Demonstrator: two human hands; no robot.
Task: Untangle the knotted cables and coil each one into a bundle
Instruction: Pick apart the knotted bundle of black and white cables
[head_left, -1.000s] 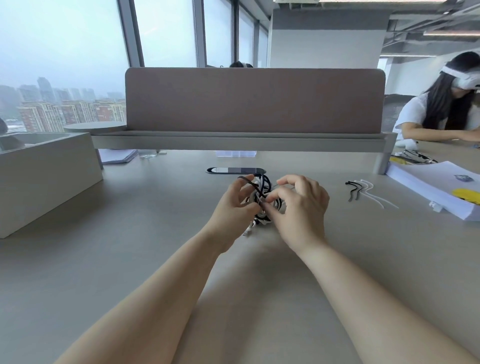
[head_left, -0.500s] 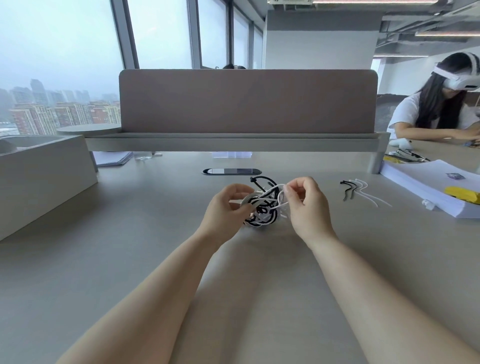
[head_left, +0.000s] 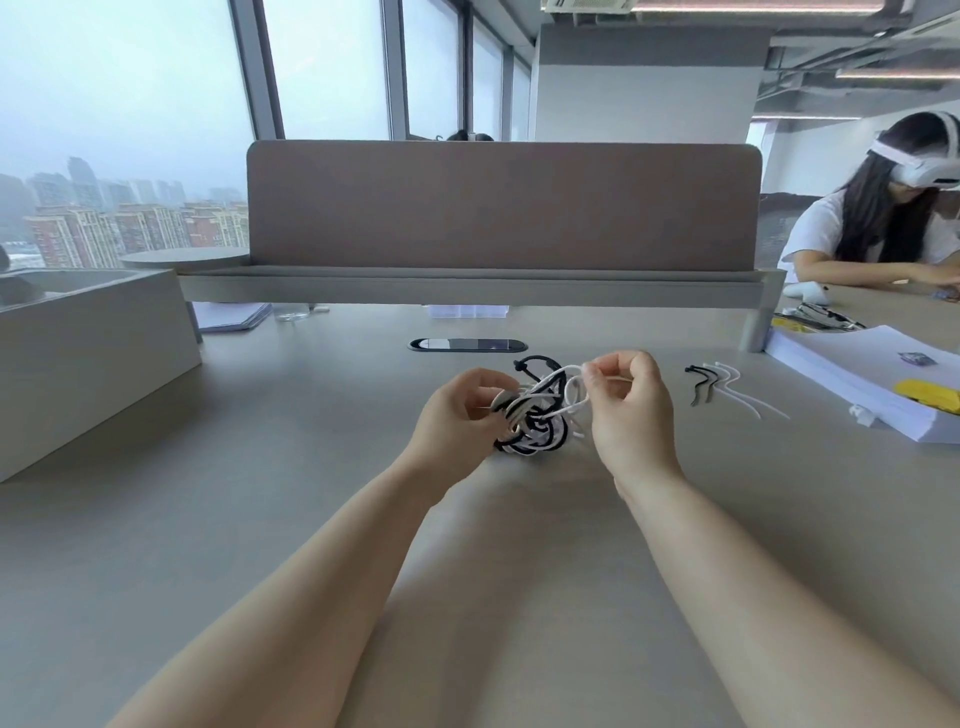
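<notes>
Black and white cables (head_left: 537, 423), one knot.
Our left hand (head_left: 457, 418) grips it at 9 o'clock, steadying; our right hand (head_left: 628, 410) pinches a white loop (head_left: 569, 388) to pull.

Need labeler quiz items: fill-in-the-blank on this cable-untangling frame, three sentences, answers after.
The right hand pinches a loop sticking out of the tangle; that loop is ____ in colour.
The left hand grips the tangle, made of white and ____ cables.
The loose ties lie on the desk on the ____ side of the right hand.
Missing: white; black; right.
</notes>
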